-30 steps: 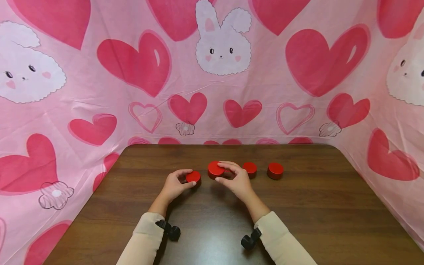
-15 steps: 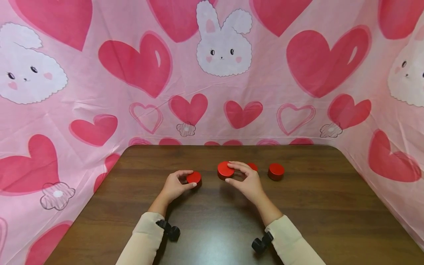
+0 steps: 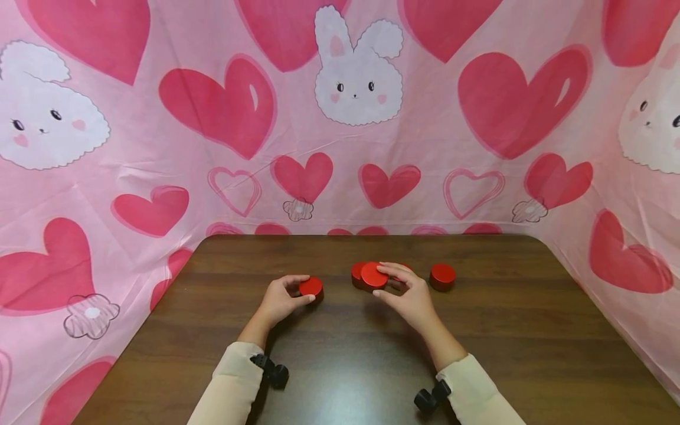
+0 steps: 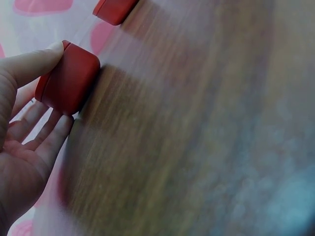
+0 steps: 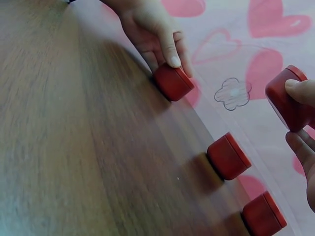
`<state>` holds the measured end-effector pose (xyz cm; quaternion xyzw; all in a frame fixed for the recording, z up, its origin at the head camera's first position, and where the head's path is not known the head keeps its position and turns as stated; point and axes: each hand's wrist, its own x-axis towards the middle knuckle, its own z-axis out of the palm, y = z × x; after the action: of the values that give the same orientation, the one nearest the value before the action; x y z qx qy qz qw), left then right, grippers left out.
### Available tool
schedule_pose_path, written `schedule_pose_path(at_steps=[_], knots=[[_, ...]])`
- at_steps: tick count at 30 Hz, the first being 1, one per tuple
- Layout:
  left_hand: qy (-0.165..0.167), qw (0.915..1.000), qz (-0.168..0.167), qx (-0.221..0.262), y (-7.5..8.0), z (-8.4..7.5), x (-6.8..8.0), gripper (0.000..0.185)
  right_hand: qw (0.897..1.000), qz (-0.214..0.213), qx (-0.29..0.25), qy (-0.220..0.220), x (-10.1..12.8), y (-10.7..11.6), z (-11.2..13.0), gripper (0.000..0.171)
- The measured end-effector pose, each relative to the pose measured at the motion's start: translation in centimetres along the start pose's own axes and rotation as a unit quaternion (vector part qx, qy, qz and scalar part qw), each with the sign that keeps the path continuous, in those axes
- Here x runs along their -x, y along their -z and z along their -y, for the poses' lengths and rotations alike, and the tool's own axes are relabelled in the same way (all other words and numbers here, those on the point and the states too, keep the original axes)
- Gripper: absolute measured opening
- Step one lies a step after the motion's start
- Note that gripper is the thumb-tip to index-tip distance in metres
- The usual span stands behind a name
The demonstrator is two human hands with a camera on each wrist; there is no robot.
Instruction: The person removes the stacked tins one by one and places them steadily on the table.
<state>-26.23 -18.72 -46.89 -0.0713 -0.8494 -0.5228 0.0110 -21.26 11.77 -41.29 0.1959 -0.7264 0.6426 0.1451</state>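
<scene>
My left hand (image 3: 280, 302) grips a red round tin (image 3: 311, 287) by its sides, thumb in front and fingers behind, low at the tabletop. In the left wrist view that tin (image 4: 71, 78) shows rounded lower edges and a lid seam. My right hand (image 3: 408, 295) pinches a second red tin (image 3: 374, 276) between thumb and fingers. The right wrist view shows this tin (image 5: 289, 101) raised off the table. Behind it, a third tin (image 3: 357, 275) is partly covered, and another tin (image 3: 405, 270) lies mostly hidden behind my right fingers.
One more red tin (image 3: 443, 277) stands to the right of my right hand. The brown wood-grain table (image 3: 340, 348) ends at the back against a pink cloth (image 3: 441, 136) with hearts and rabbits. Black wrist cameras (image 3: 277, 375) hang at both sleeves.
My right hand has carried its tin to the right, and a standing tin now shows at that tin's left side. My left hand and its tin have stayed in place.
</scene>
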Motion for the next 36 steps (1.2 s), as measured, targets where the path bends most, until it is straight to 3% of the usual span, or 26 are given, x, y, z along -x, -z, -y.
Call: schedule_pose_path(at_steps=[8,36], knots=[[-0.002,0.9999,-0.001,0.010,-0.1,0.1,0.0,0.047,1.000,-0.011,0.029,0.000,0.4,0.7,0.3,0.044],[-0.004,0.9997,0.004,0.023,0.0,0.1,0.0,0.047,0.998,-0.037,0.020,0.043,1.0,3.3,0.9,0.045]])
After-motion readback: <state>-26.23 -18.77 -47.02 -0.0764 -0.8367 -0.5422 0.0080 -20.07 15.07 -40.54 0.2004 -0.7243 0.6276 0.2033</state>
